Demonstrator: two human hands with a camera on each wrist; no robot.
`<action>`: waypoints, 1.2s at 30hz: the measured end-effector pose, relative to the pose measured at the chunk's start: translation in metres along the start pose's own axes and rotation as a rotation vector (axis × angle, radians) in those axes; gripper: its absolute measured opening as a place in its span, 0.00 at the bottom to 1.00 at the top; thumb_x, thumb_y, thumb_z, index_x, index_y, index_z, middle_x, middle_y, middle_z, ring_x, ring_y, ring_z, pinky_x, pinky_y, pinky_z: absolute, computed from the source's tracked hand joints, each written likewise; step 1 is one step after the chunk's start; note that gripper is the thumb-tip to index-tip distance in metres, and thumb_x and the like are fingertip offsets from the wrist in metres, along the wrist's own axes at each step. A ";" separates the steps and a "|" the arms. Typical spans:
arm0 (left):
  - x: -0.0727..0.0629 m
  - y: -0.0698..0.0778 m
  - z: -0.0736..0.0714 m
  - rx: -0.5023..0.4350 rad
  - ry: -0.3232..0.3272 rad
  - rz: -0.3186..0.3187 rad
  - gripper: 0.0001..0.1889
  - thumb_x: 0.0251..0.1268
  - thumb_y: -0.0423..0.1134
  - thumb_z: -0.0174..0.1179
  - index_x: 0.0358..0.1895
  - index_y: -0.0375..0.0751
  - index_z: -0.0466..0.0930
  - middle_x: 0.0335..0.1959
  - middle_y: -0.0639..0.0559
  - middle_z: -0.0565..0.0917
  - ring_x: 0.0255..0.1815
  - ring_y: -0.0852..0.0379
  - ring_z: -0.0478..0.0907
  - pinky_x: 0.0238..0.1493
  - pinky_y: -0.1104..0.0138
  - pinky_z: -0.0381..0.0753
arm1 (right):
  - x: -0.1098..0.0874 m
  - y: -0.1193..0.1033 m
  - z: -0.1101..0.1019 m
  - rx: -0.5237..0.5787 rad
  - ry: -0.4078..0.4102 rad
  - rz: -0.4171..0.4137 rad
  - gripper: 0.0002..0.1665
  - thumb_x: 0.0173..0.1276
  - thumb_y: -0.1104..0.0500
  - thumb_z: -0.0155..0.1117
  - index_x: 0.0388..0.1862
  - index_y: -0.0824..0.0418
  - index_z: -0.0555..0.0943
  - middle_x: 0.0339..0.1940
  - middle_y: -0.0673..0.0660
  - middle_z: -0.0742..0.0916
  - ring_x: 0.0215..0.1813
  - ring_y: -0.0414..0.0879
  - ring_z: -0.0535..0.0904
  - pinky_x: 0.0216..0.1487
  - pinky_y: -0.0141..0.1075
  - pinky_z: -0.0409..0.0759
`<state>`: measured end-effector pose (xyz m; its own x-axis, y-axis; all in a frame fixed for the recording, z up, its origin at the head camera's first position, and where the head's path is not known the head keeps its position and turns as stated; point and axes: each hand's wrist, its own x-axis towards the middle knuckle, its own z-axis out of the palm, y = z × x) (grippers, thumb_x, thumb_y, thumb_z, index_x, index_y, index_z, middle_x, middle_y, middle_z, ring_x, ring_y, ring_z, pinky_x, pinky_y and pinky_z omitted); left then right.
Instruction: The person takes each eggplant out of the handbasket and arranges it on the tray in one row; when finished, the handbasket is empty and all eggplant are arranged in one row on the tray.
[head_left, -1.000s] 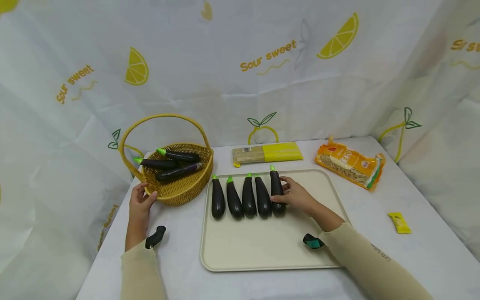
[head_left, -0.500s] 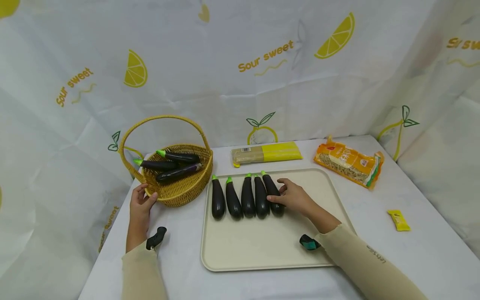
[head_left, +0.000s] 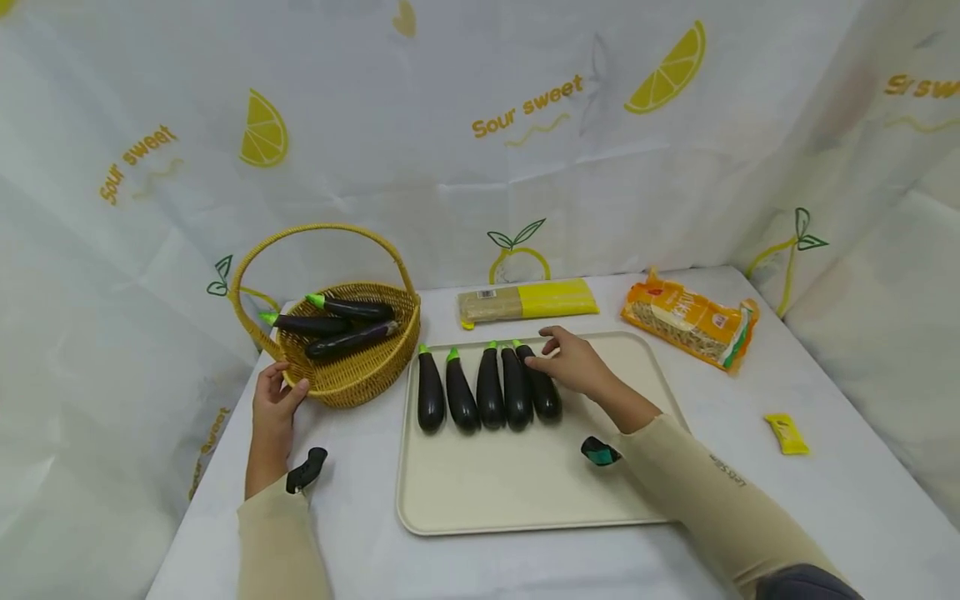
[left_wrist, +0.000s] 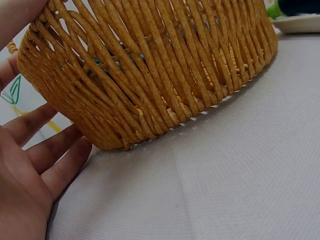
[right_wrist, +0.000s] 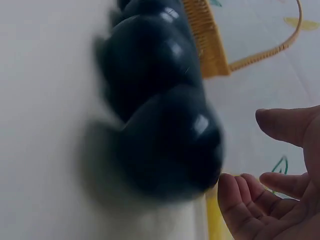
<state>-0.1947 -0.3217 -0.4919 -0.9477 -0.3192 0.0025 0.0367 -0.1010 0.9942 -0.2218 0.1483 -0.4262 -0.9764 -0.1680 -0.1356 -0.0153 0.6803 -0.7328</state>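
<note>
My left hand [head_left: 274, 410] holds the near left side of a wicker basket [head_left: 352, 393] with an arched handle. In the left wrist view its thumb lies over the basket wall [left_wrist: 150, 65] and its fingers are along the outside. Several dark eggplants [head_left: 349, 340] lie inside the basket. On a cream tray [head_left: 510, 492], several more eggplants [head_left: 490, 392] stand in a row, green stems pointing away. My right hand [head_left: 576, 367] is over the upper part of the rightmost eggplant [head_left: 545, 398]. In the right wrist view its fingers are spread beside that eggplant [right_wrist: 172, 145], none wrapped round it.
Behind the tray lies a yellow and clear packet [head_left: 525, 302]. An orange bag [head_left: 690, 321] sits at the back right, and a small yellow packet [head_left: 786, 434] lies on the right of the white-covered table [head_left: 360, 517]. A printed curtain hangs behind.
The rightmost eggplant has shifted left against its neighbour, its stem end swinging left. My right hand has loosened from it and moved up toward its stem. My left hand stays at the basket.
</note>
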 end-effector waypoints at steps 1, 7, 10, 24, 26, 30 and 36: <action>0.000 0.000 -0.001 -0.001 0.001 0.005 0.24 0.67 0.30 0.61 0.62 0.47 0.63 0.74 0.46 0.58 0.63 0.51 0.64 0.56 0.74 0.69 | 0.005 -0.009 0.003 0.000 -0.002 -0.017 0.40 0.65 0.46 0.67 0.71 0.60 0.65 0.52 0.59 0.81 0.46 0.52 0.79 0.43 0.44 0.77; 0.003 -0.004 -0.002 -0.040 -0.018 0.009 0.23 0.66 0.29 0.61 0.60 0.48 0.65 0.74 0.45 0.59 0.61 0.52 0.65 0.54 0.74 0.70 | 0.035 -0.064 0.030 -0.027 -0.059 -0.137 0.38 0.66 0.48 0.67 0.70 0.60 0.67 0.50 0.56 0.81 0.46 0.50 0.79 0.43 0.43 0.78; 0.004 -0.006 -0.002 -0.054 -0.029 0.010 0.24 0.66 0.28 0.61 0.60 0.46 0.64 0.72 0.44 0.60 0.61 0.52 0.66 0.53 0.74 0.71 | 0.050 -0.089 0.047 -0.068 -0.106 -0.200 0.36 0.67 0.48 0.66 0.69 0.58 0.68 0.50 0.55 0.81 0.45 0.48 0.78 0.43 0.42 0.77; 0.005 -0.005 -0.006 -0.019 -0.025 0.002 0.24 0.67 0.28 0.60 0.61 0.45 0.63 0.74 0.45 0.58 0.65 0.50 0.64 0.59 0.71 0.69 | 0.116 -0.179 0.134 0.287 -0.224 -0.182 0.33 0.69 0.58 0.65 0.70 0.63 0.66 0.56 0.60 0.80 0.48 0.55 0.82 0.43 0.39 0.80; 0.005 -0.004 -0.006 -0.025 -0.027 0.006 0.23 0.67 0.28 0.59 0.61 0.44 0.62 0.74 0.45 0.58 0.64 0.50 0.64 0.58 0.71 0.69 | 0.122 -0.184 0.145 0.282 -0.213 -0.163 0.32 0.69 0.58 0.64 0.69 0.63 0.67 0.60 0.60 0.78 0.49 0.55 0.82 0.45 0.41 0.80; 0.005 -0.004 -0.007 -0.025 -0.021 0.018 0.23 0.67 0.27 0.58 0.61 0.45 0.63 0.74 0.45 0.58 0.65 0.49 0.64 0.57 0.72 0.69 | 0.130 -0.194 0.160 0.123 -0.160 -0.167 0.29 0.68 0.58 0.66 0.66 0.61 0.72 0.58 0.56 0.80 0.49 0.47 0.80 0.46 0.37 0.78; 0.005 -0.006 -0.007 -0.026 -0.030 0.022 0.24 0.67 0.28 0.59 0.62 0.43 0.62 0.74 0.46 0.58 0.65 0.49 0.63 0.56 0.72 0.69 | 0.140 -0.196 0.167 -0.111 -0.163 -0.208 0.26 0.69 0.61 0.63 0.65 0.58 0.74 0.61 0.55 0.80 0.55 0.47 0.77 0.45 0.36 0.76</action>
<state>-0.1974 -0.3290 -0.4989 -0.9556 -0.2931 0.0285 0.0660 -0.1192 0.9907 -0.3195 -0.1280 -0.4128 -0.9024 -0.4185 -0.1026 -0.2436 0.6919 -0.6797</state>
